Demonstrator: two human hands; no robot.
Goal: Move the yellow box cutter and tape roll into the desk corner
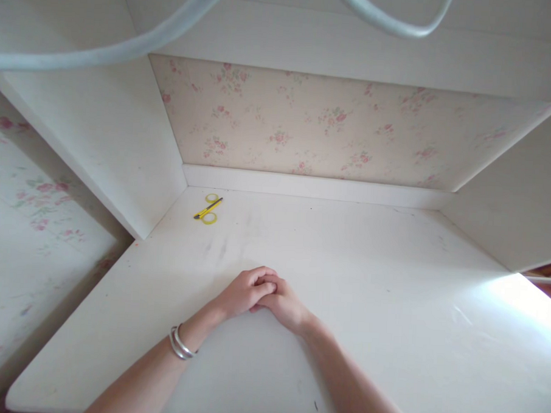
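Note:
My left hand (244, 292) and my right hand (284, 302) are clasped together on the white desk (370, 332), near its middle. The fingers of each are closed around the other, and some fingertips are hidden in the clasp. Two silver bangles (181, 343) circle my left wrist. Farther back on the left, apart from both hands, lies a yellow and black utility knife (208, 208). Close against it are two thin yellow rings that look like tape rolls, one behind the knife (212, 197) and one in front (209, 218).
White side panels stand at the left (100, 138) and right (508, 198) of the desk. A floral back wall (306, 125) rises behind, under a white overhead board (310, 43). A pale cable (104, 54) hangs across the top. Bright light falls on the desk's right edge.

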